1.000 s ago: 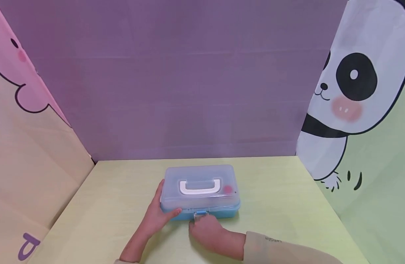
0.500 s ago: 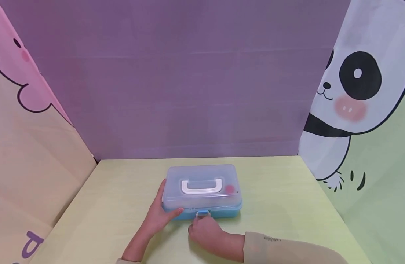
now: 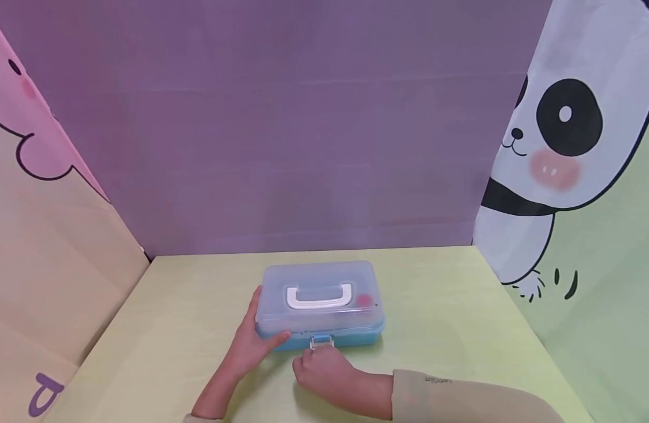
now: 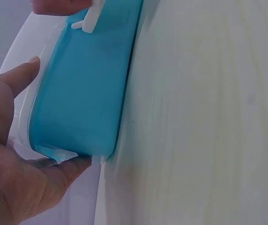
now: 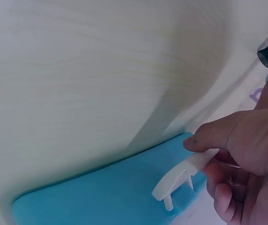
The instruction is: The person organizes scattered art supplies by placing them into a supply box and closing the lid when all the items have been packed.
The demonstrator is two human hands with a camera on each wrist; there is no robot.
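A plastic storage box [image 3: 324,273] with a translucent lid and a blue base [image 4: 80,93] sits on the table, its lid down. My left hand [image 3: 248,346] grips the box's left end, thumb over the front edge and fingers along the side. In front of the box, my right hand [image 3: 327,371] has curled fingers at the white latch [image 5: 173,182]. The right wrist view shows thumb and fingers pinching that latch, which stands out from the blue front wall. A white carry handle [image 3: 319,304] lies on the lid.
The box rests on a pale wood-look table [image 3: 435,317]. A purple backdrop [image 3: 303,129] rises behind the table. Printed side panels flank it, one with a panda [image 3: 552,182]. A pinkish round spot [image 3: 364,301] shows at the lid's right side.
My right hand has shifted slightly left and turned a little at the latch, leaving more of it visible. My left hand keeps its hold on the box. The head view has shifted slightly.
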